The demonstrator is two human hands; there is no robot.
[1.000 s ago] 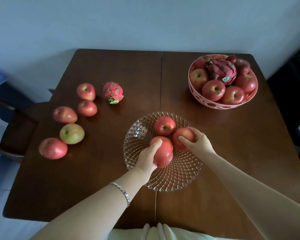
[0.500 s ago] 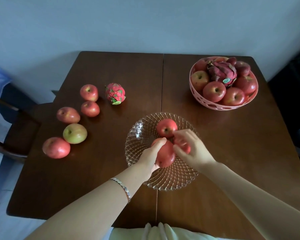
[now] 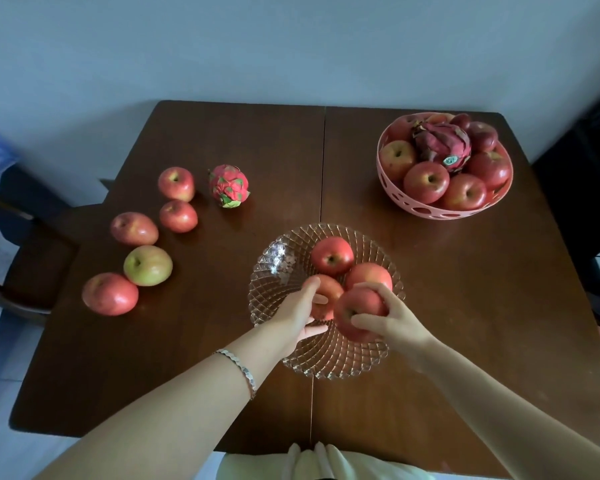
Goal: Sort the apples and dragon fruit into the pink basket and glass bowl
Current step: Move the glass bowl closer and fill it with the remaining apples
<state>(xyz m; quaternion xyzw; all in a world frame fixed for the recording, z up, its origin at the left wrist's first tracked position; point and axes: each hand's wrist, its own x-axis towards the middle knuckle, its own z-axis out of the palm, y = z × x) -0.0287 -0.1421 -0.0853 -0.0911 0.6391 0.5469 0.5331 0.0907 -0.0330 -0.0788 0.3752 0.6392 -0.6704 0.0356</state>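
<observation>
A glass bowl sits at the table's near middle with several red apples in it. My left hand grips one apple at the bowl's centre. Right beside it, my right hand grips a nearer apple. Two more apples lie free toward the bowl's back and right. On the table's left lie several loose apples and a bright pink dragon fruit. The pink basket at the far right holds several apples and a dark dragon fruit.
The brown wooden table has a seam down its middle and stands against a pale wall. A dark chair stands off the table's left edge. A dark piece of furniture is beyond the right edge.
My right hand left the apple at the bowl's right side and came nearer, now gripping an apple beside my left hand. My left hand stayed on its apple.
</observation>
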